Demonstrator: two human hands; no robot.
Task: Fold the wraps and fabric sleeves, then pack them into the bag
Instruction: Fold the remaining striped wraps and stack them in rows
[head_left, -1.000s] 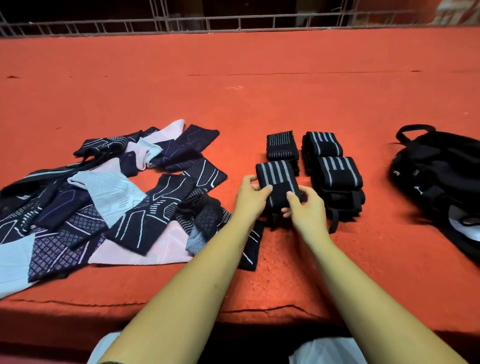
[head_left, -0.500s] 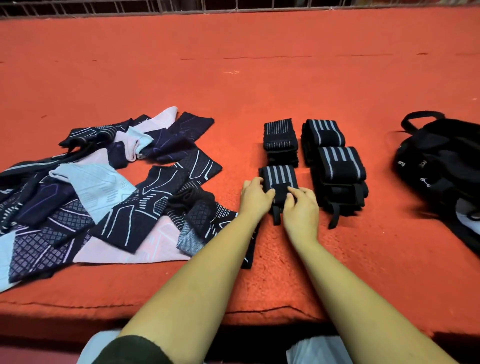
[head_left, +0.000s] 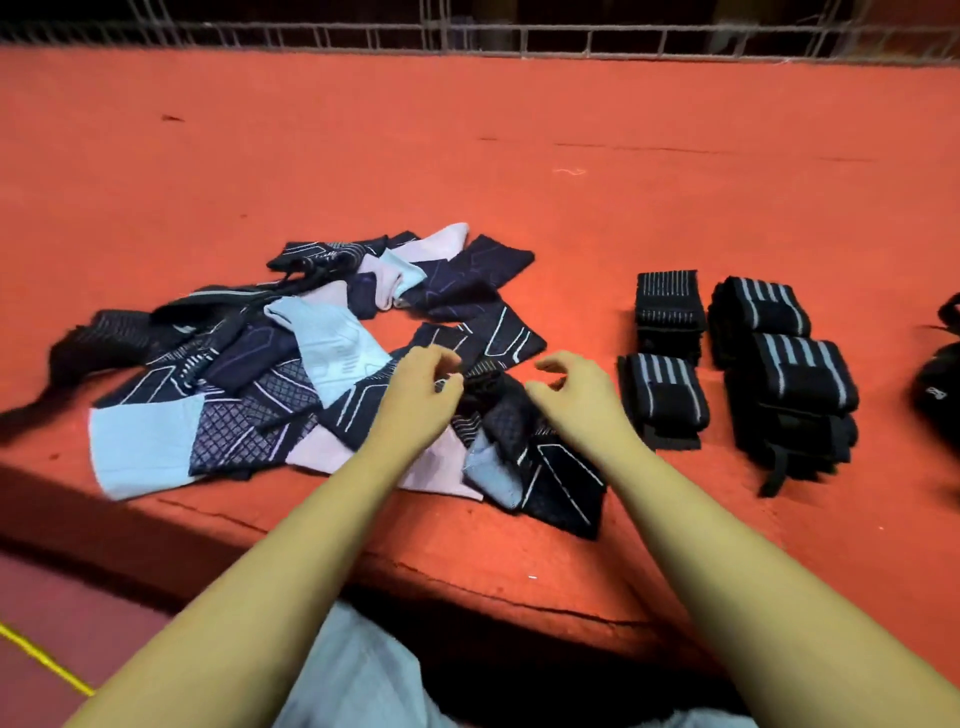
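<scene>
Red platform (head_left: 519, 156), wire fence (head_left: 467, 36) behind

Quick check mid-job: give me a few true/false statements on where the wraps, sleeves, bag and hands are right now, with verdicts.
1. The folded wraps lie to the right of the sleeves. True.
2. The right hand holds a wrap. False: it holds nothing and is above the sleeves.
3. The bag is at the right edge of the view. True.
4. The sleeves are stacked neatly. False: they lie in a loose, overlapping pile.
5. The left hand is over the bag. False: it is over the sleeves.
</scene>
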